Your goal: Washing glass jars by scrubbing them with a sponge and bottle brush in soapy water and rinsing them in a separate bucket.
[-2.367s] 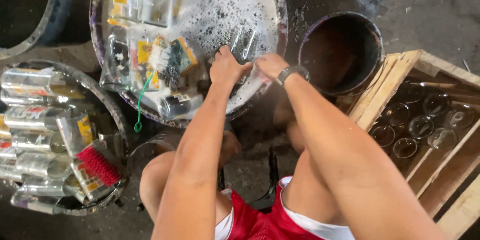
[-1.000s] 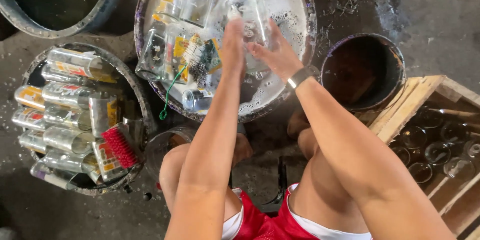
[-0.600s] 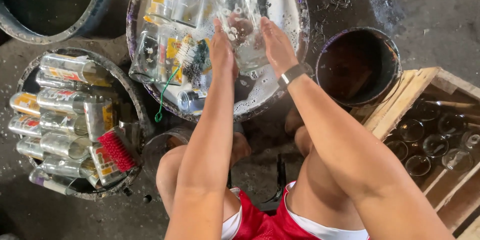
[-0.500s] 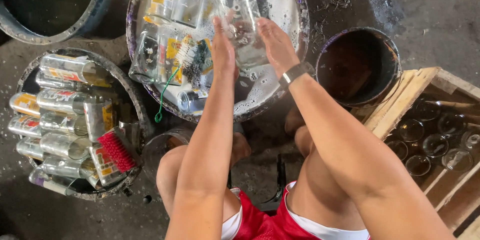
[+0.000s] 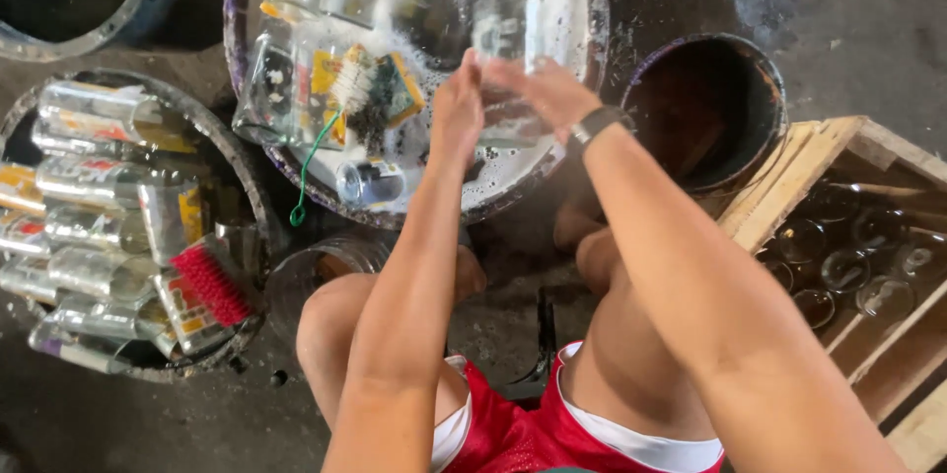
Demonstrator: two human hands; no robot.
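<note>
Clear glass bottle (image 5: 508,64) over the soapy basin (image 5: 592,49): motion-blurred, lower part hidden behind both hands, so fingers' grip can't be made out. Basin's far rim cut off by top edge. Wooden crate (image 5: 868,266), right of basin, runs off the right edge. Labels on bottles left of basin too small to read.

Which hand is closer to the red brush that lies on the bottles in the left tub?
Left. The left hand is over the soapy basin, up and right of the red brush. The right hand is beyond it, farther right.
</note>
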